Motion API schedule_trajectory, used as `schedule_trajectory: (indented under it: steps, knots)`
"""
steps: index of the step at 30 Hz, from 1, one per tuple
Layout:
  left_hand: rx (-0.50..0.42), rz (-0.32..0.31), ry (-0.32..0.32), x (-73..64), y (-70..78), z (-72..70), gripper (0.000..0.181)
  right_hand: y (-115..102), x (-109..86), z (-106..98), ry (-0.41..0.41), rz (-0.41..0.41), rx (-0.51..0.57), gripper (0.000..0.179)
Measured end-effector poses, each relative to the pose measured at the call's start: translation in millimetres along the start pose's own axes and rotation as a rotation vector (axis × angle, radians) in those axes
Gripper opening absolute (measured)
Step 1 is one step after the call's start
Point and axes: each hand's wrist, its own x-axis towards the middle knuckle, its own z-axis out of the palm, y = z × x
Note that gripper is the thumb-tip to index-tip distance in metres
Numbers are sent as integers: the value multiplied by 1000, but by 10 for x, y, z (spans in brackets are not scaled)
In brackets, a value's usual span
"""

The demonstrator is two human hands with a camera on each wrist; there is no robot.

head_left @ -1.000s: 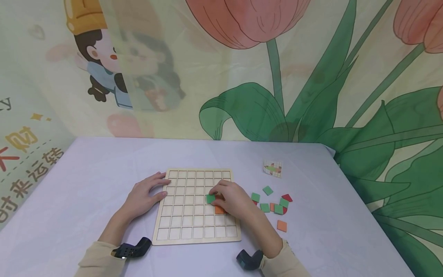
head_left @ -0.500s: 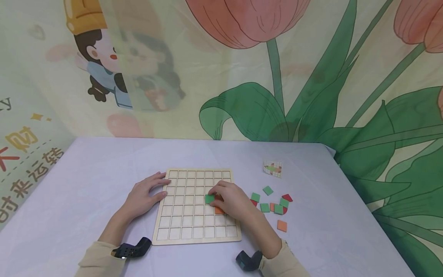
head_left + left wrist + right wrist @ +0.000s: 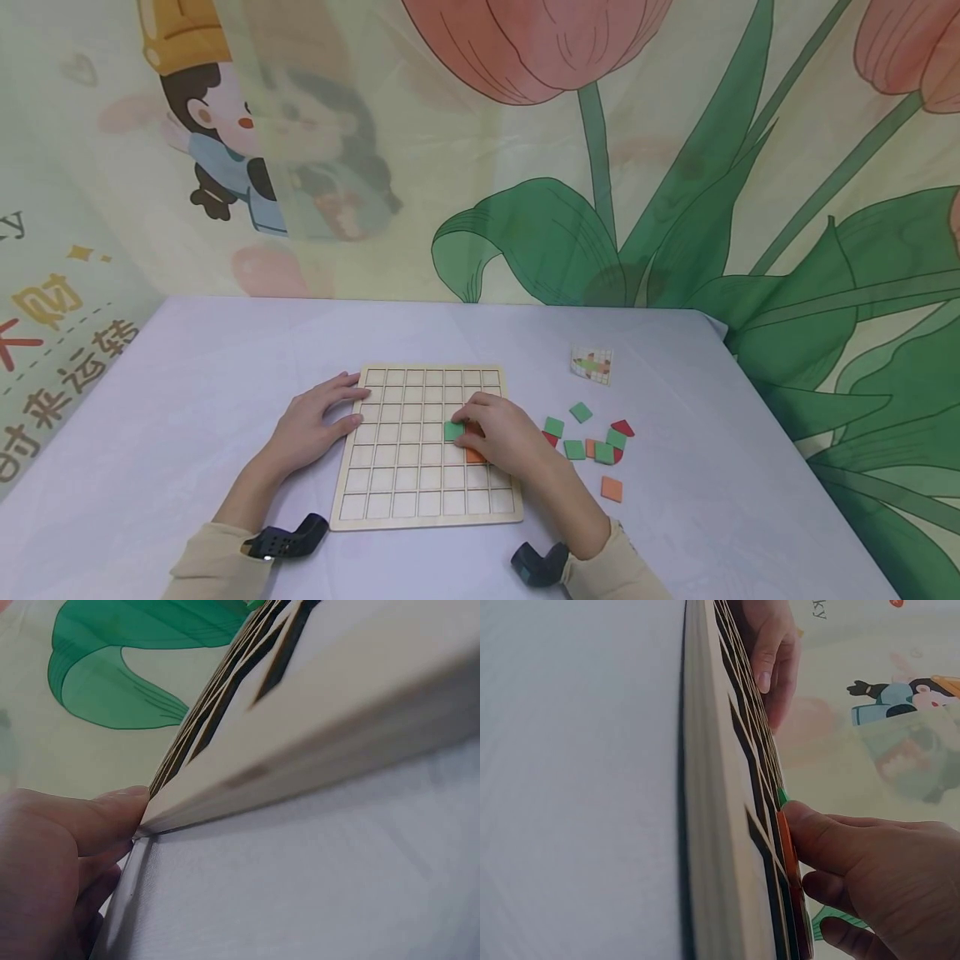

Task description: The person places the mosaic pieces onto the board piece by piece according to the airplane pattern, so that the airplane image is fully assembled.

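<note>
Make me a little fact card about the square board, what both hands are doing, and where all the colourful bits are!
Board: wooden grid, flat on the white table
Left hand: touching the grid's left edge
Right hand: fingers on a green tile; can't tell if it's fully in its square
Also on the grid: orange tile, partly hidden by the right hand
Loose bits: green, orange and red pieces, right of the grid
Picture card: beyond the loose bits
</note>
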Motion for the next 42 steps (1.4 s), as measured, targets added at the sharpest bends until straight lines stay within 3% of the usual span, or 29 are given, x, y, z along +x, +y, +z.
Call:
schedule_trajectory:
  steps: [42]
  knots:
    - [2, -3, 8, 3, 37, -26, 39, 3, -23, 2, 20, -41, 9, 26]
